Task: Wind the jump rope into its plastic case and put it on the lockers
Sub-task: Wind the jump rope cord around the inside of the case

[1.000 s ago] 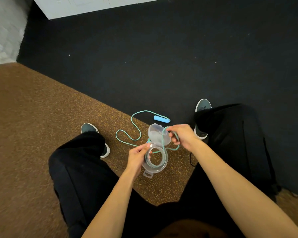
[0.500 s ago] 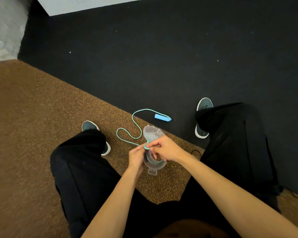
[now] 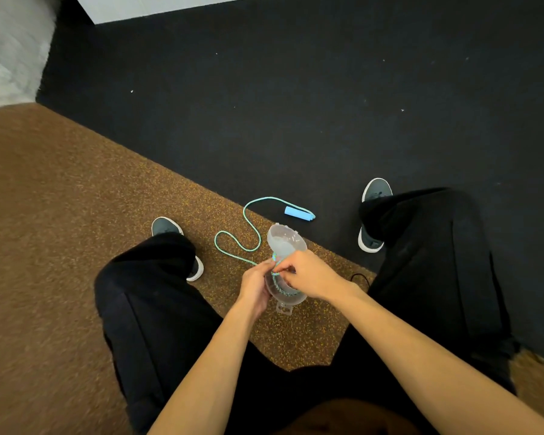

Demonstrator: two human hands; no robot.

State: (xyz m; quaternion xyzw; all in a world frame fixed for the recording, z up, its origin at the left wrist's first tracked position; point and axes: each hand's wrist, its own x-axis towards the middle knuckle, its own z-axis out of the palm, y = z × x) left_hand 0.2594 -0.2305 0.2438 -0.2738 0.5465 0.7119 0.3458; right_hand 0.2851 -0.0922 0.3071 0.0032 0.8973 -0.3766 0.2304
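Left hand grips clear round plastic case between the knees, lid open. Right hand pinches teal braided jump rope at case rim. Loose rope crosses brown mat edge to blue handle.

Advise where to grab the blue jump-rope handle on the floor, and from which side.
Probably pinch the blue handle mid-barrel, across its short width, coming from above. It lies flat on the black mat, sides clear, with the rope leaving its right end; avoid that end.

Case btwn L hand & R hand; rope on floor beyond
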